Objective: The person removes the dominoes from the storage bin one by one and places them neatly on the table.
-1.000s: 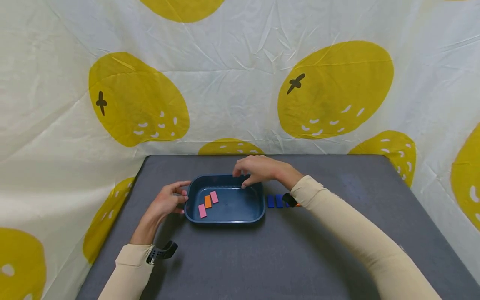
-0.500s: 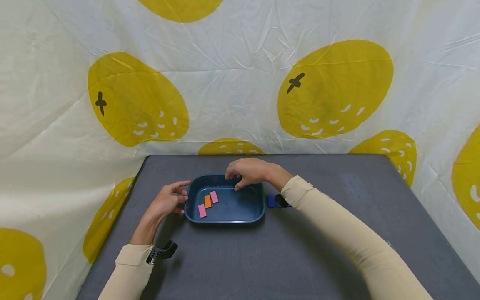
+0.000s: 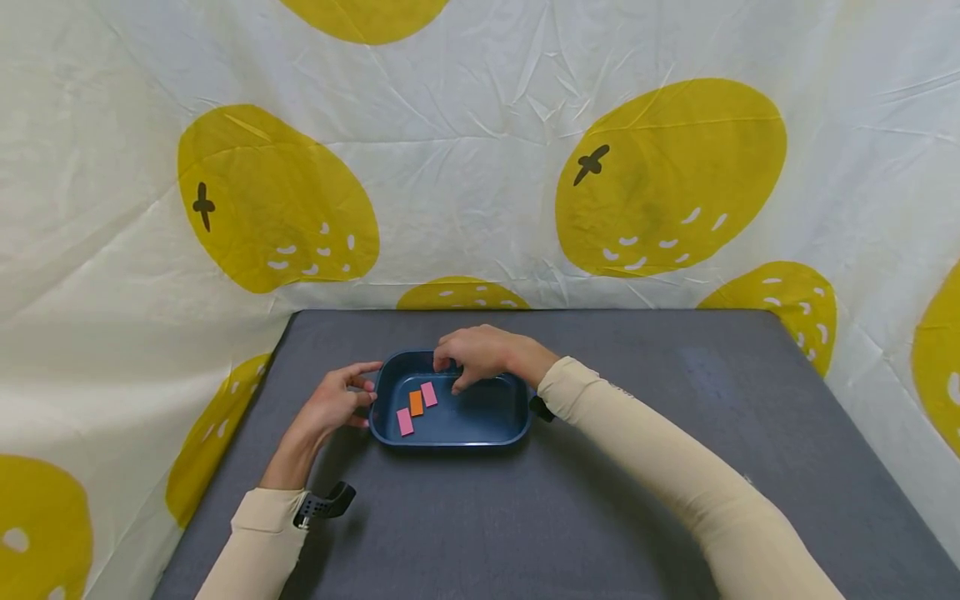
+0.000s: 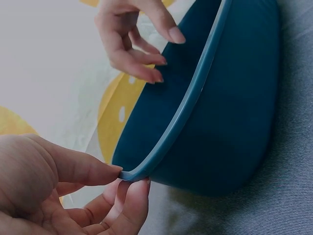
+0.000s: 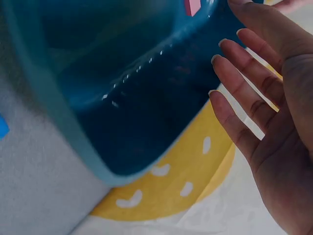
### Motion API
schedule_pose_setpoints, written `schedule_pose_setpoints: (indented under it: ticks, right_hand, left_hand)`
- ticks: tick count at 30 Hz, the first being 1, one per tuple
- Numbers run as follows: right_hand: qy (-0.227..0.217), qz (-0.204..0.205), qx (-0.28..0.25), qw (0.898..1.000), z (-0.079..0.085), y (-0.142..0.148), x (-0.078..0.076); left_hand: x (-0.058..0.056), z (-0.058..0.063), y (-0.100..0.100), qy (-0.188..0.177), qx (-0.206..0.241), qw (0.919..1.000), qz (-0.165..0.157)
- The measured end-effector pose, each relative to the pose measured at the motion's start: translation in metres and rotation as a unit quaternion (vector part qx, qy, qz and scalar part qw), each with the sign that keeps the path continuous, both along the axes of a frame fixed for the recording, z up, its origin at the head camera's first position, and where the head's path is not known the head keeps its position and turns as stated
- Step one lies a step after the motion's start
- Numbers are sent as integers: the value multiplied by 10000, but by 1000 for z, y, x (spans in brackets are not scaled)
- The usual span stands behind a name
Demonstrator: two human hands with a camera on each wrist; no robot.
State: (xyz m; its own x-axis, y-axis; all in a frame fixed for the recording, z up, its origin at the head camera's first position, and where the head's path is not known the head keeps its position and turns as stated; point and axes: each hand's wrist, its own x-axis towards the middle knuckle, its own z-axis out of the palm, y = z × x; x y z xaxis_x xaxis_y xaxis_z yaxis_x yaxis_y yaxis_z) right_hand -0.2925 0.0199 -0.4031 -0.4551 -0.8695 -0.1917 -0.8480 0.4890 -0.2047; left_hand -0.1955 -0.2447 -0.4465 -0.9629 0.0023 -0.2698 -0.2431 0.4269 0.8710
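Note:
A dark blue plastic tub (image 3: pixel 450 444) sits on the table. My left hand (image 3: pixel 333 404) is at its left end; in the left wrist view the thumb and fingers pinch the tub's rim (image 4: pixel 181 115). Over the tub's back wall hovers my right hand (image 3: pixel 483 352), fingers spread and loosely bent, holding nothing. Lying on the tub's floor are a pink block (image 3: pixel 405 422), an orange block (image 3: pixel 416 403) and a second pink block (image 3: pixel 429 393), all small, flat and rectangular. In the right wrist view, one pink block (image 5: pixel 192 7) shows at the top edge.
A grey cloth covers the table (image 3: pixel 600 517). Just outside the tub, the right wrist view catches part of a blue block (image 5: pixel 3 127); in the head view my right sleeve (image 3: pixel 645 442) covers that area. A white curtain (image 3: pixel 465 183) with yellow fruit shapes hangs behind.
My right hand has moved left and slightly nearer over the tub. Its forearm now hides the blue blocks seen right of the tub. The left hand, tub and blocks inside stay put.

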Motion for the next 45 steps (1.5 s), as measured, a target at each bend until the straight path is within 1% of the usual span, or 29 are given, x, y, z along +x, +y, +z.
schedule_pose_setpoints:
  ticks: [8, 15, 19, 25, 28, 35, 40, 45]
  right_hand:
    - [-61, 102, 174, 9998, -12, -19, 0]
    - [-86, 251, 296, 9992, -18, -33, 2]
    - [-115, 353, 282, 9989, -21, -40, 2]
    - [-388, 544, 272, 9974, -28, -48, 4]
    - [-453, 640, 340, 9963, -29, -50, 7]
    - [-483, 943, 670, 9921, -27, -50, 11]
    - [-516, 968, 841, 9904, -27, -48, 9]
    - [-640, 1010, 834, 9893, -27, -46, 6]
  left_hand:
    - [1, 0, 1, 22, 37, 10000, 10]
    - [0, -1, 0, 9, 31, 10000, -1]
    - [0, -2, 0, 30, 35, 10000, -8]
    - [-1, -3, -1, 58, 41, 10000, -47]
    - [-1, -3, -1, 112, 70, 9998, -114]
    - [-1, -2, -1, 115, 83, 9998, -132]
    - [-2, 0, -1, 61, 44, 9999, -102]
    - [-2, 4, 0, -4, 35, 10000, -68]
